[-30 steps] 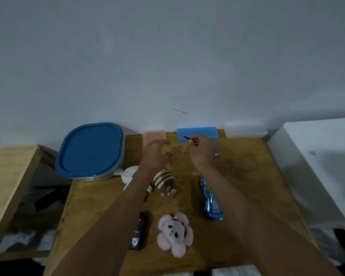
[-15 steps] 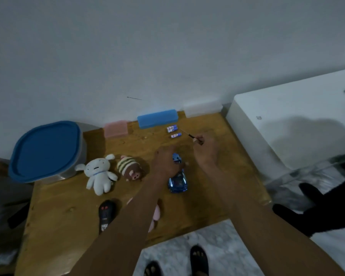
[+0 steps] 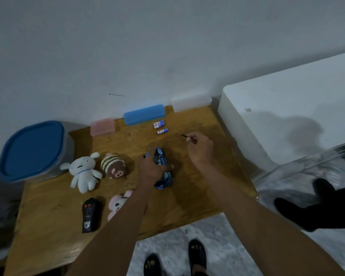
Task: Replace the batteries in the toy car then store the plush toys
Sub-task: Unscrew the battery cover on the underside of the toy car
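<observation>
On the wooden table (image 3: 197, 188), my left hand (image 3: 150, 170) is wrapped around the blue toy car (image 3: 163, 172), fingers closed over its middle, while my right hand (image 3: 200, 148) pinches a thin screwdriver (image 3: 181, 134) between thumb and fingertips, tip pointing away from me toward the two batteries (image 3: 160, 127) lying loose near the blue box (image 3: 143, 114).

The car's shell looks glossy and smooth, so I judge it could twist in my grip once I press the driver in, and the slim tip could skid off a tiny screw. Those batteries are round cylinders on a bare board; a nudge could roll them away. I can't see the car's underside or its battery hatch from this angle.

The soft toys wait at the left: a white plush (image 3: 84, 172), a striped pig plush (image 3: 114, 166), and a pink plush (image 3: 118, 204) partly under my forearm, all fuzzy and squashy. A dark remote (image 3: 90, 215) lies beside them, and a lidded blue tub (image 3: 32, 150) sits behind.
</observation>
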